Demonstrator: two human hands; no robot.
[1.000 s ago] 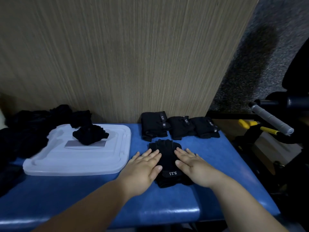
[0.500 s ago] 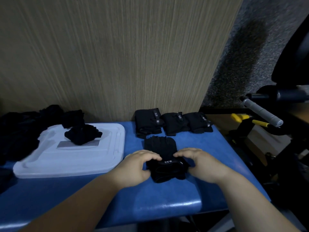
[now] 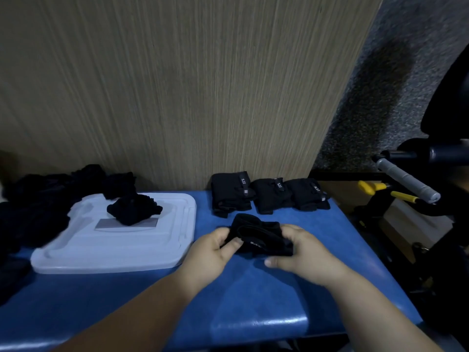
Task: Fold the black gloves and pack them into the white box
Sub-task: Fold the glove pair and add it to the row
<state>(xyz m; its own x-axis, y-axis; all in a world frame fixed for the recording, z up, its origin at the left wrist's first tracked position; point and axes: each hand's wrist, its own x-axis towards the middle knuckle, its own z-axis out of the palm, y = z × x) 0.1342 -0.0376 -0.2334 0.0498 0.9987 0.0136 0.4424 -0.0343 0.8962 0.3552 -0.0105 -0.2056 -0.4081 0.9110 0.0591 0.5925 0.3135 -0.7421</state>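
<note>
Blue padded bench (image 3: 127, 301) against a wood-grain wall: a person's left hand (image 3: 208, 252) and right hand (image 3: 304, 255) grip opposite ends of a half-folded black glove (image 3: 258, 237) between them, just right of a white box lid (image 3: 114, 250), with three folded gloves (image 3: 269, 194) behind.

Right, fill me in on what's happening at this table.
A person holds a half-folded black glove over the blue table, left grip and right grip curled round its ends. Three folded gloves sit in a row by the wall. One crumpled glove lies on the white box, with a loose pile further left.
</note>
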